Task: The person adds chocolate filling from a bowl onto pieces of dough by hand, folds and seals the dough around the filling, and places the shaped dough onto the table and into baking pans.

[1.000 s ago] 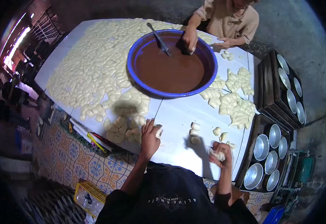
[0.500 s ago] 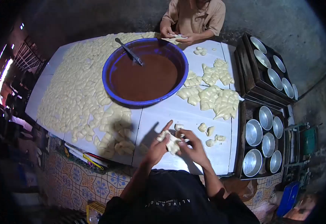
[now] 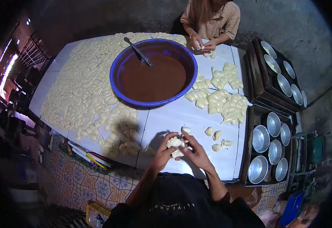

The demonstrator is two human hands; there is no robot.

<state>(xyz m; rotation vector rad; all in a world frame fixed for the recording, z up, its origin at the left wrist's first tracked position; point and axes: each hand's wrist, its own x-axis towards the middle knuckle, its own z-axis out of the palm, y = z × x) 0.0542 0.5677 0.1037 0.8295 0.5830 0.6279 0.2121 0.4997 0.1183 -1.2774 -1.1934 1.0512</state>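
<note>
Between my two hands, low over the front of the white table (image 3: 166, 123), is a pale piece of dough (image 3: 175, 143). My left hand (image 3: 162, 154) is wrapped round its left side. Fingers of my right hand (image 3: 197, 154) grip it from the right. Just beyond my fingers lies a small white dough piece (image 3: 186, 130). Several small dough lumps (image 3: 217, 147) rest to the right of my hands. A blue basin (image 3: 150, 103) of brown filling (image 3: 152, 79) stands farther back, with a dark-handled utensil (image 3: 137, 50) leaning in it.
Flattened dough pieces (image 3: 78, 91) cover the table's left part; more dough (image 3: 232, 108) lies right of the basin. Round metal tins (image 3: 260, 138) sit in dark trays at the right. Across the table, a person in a beige shirt (image 3: 211, 21) holds dough in both hands.
My hands came together over the table, and the dough between them is now more bunched up. The person opposite took a hand out of the basin and now works dough. The view has shifted.
</note>
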